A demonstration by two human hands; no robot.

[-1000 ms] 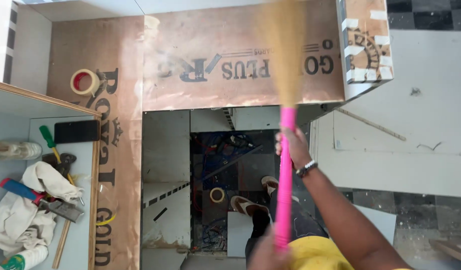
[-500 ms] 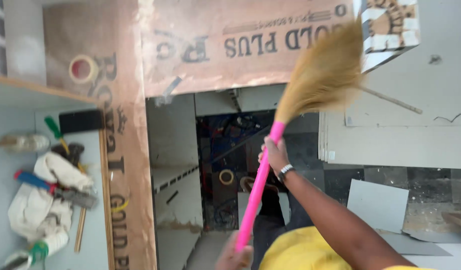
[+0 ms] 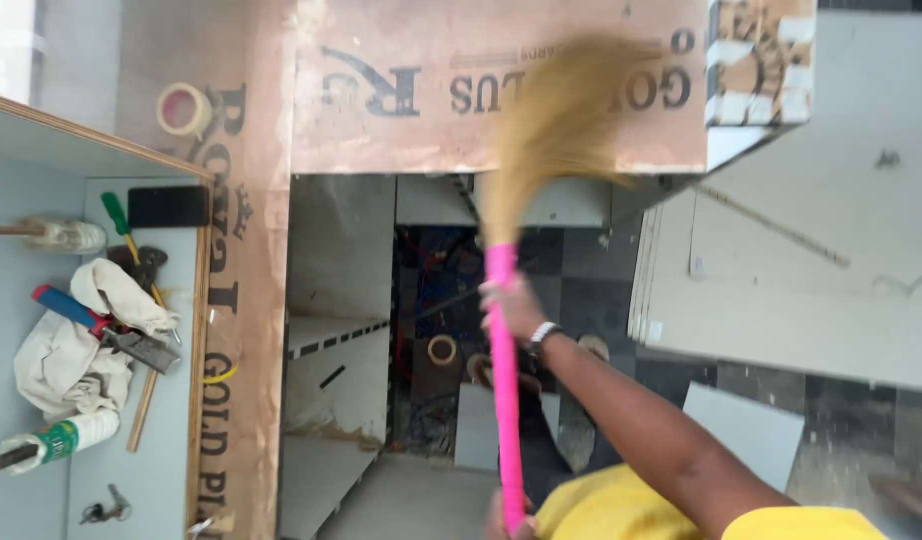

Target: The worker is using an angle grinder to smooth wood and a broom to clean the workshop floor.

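At nine o'clock I see a pale blue counter (image 3: 41, 170) carrying a crumpled cloth (image 3: 66, 350), pliers with red and blue grips (image 3: 106, 328), a green-handled screwdriver (image 3: 118, 217) and a sealant tube (image 3: 61, 437). Toward eleven o'clock a roll of tape (image 3: 184, 109) lies on brown cardboard sheeting (image 3: 256, 300) that runs up and across the twelve o'clock edge.

At centre I hold a broom (image 3: 501, 350) with a pink handle, nearly upright. Its straw head (image 3: 566, 120), blurred, is up at twelve to one o'clock over the cardboard. My left hand (image 3: 511, 520) sits at six o'clock at the bottom of the handle; only a sliver shows, so I cannot tell how its fingers lie. My right hand (image 3: 513, 305) is closed around the handle at mid-height, a watch on the wrist, the arm running down to five o'clock beside a yellow garment (image 3: 621, 505).

At three o'clock white boards (image 3: 801, 290) lie over the dark tiled floor (image 3: 851, 420).
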